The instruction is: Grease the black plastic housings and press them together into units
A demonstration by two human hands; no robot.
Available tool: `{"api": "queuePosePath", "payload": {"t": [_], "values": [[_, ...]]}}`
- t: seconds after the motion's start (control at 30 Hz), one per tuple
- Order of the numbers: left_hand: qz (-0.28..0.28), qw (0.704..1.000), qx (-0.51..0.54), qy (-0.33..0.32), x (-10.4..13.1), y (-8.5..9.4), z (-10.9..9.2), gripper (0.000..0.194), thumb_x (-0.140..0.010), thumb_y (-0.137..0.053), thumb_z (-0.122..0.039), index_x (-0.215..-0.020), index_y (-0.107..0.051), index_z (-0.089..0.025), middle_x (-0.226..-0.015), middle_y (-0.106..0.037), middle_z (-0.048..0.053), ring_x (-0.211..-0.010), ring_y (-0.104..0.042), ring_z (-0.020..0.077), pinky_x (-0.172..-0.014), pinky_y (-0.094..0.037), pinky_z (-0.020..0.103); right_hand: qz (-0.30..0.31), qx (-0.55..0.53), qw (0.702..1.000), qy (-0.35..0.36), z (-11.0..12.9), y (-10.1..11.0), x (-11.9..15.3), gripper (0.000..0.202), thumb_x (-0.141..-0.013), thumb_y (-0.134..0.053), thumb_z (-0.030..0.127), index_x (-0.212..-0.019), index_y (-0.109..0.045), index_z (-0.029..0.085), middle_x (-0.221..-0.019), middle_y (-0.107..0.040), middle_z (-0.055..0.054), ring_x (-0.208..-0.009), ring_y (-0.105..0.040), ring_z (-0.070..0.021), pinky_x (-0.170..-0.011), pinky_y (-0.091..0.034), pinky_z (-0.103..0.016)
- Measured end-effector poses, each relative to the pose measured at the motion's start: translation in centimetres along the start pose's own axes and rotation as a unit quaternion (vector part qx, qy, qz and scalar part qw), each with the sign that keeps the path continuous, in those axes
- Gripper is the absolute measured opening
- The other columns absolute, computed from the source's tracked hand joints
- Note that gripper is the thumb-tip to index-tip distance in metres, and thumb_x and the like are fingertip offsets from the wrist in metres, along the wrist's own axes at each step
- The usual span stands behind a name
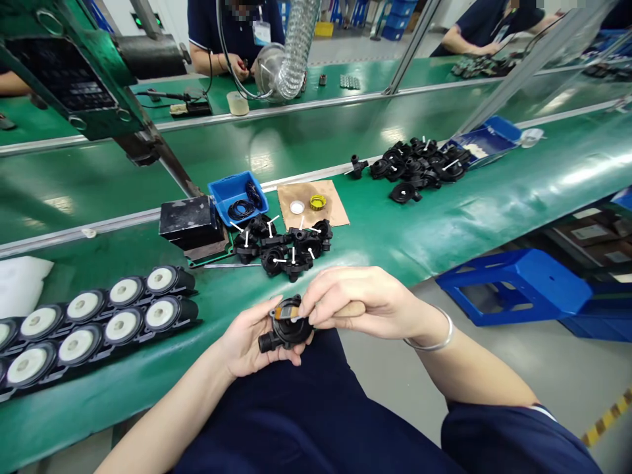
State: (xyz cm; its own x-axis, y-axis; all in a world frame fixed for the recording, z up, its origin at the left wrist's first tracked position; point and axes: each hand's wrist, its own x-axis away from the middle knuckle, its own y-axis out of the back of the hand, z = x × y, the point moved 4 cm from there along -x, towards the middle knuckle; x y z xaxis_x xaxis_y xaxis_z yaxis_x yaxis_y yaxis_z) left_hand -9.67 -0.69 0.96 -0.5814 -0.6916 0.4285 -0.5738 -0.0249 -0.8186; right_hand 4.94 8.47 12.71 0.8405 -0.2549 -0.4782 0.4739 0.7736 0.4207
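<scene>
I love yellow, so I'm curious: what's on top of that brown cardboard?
The cardboard holds a white disc and a yellow round piece. The patches beneath them are covered, so I can't see those.

No legible text, brand or number. Dark plate [62,72] on the green machine [101,54], upper left: pale print, too blurred to read. Badge [262,34] on the shirt [207,29] of the person across: unreadable. White label [586,232] on a carton [608,228], right: too small. Only clear marking: yellow-black stripes [609,416] on the floor [395,388], lower right.
</scene>
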Motion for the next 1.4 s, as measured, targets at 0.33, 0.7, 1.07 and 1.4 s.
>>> {"api": "queuePosePath", "payload": {"t": [0.33, 0.7, 1.07, 1.4], "values": [[0.004, 1.0, 0.016, 0.015, -0.1, 0.1, 1.0, 0.053, -0.094, -0.049, -0.051, -0.117, -0.068, -0.007, -0.091, -0.072, 0.016, -0.072, -0.07, 0.0196, -0.065, -0.058, 0.03, -0.199, -0.013, 0.979, -0.039, -3.7, 6.2, 1.7, 0.005, -0.086, -0.068, 0.019, -0.089, -0.073, 0.019, -0.093, -0.074, -0.006, -0.092, -0.071, -0.018, -0.086, -0.061, -0.036], [-0.07, 0.993, 0.003, -0.092, 1.6, 0.6, 0.6, 0.04, -0.093, -0.059, -0.04, -0.122, -0.064, -0.012, -0.11, -0.073, 0.019, -0.091, -0.074, 0.0249, -0.081, -0.059, 0.035, -0.302, 0.222, 0.901, -0.22, -18.0, 10.8, 5.4, 0.027, -0.082, -0.066, 0.042, -0.094, -0.076, 0.02, -0.108, -0.074, -0.008, -0.105, -0.068, -0.0177, -0.105, -0.051, -0.036], [-0.04, 0.971, -0.089, -0.217, 3.2, 0.7, -2.6, 0.08, -0.069, -0.086, -0.046, -0.137, -0.051, -0.021, -0.113, -0.068, 0.014, -0.097, -0.072, 0.0292, -0.082, -0.054, 0.034, -0.248, 0.169, 0.93, -0.213, -9.6, 4.5, 3.3, 0.027, -0.095, -0.053, 0.04, -0.102, -0.075, 0.024, -0.12, -0.064, -0.008, -0.116, -0.058, -0.0202, -0.112, -0.041, -0.04], [-0.026, 0.952, -0.171, -0.253, 5.4, 1.6, -2.4, 0.118, -0.057, -0.093, -0.043, -0.152, -0.024, -0.029, -0.131, -0.055, 0.016, -0.122, -0.058, 0.0304, -0.108, -0.038, 0.051, -0.015, -0.374, 0.866, -0.332, -6.5, -10.9, -0.1, 0.038, -0.087, -0.064, 0.052, -0.102, -0.077, 0.02, -0.15, -0.045, -0.013, -0.14, -0.045, -0.0299, -0.114, -0.042, -0.043]]}}
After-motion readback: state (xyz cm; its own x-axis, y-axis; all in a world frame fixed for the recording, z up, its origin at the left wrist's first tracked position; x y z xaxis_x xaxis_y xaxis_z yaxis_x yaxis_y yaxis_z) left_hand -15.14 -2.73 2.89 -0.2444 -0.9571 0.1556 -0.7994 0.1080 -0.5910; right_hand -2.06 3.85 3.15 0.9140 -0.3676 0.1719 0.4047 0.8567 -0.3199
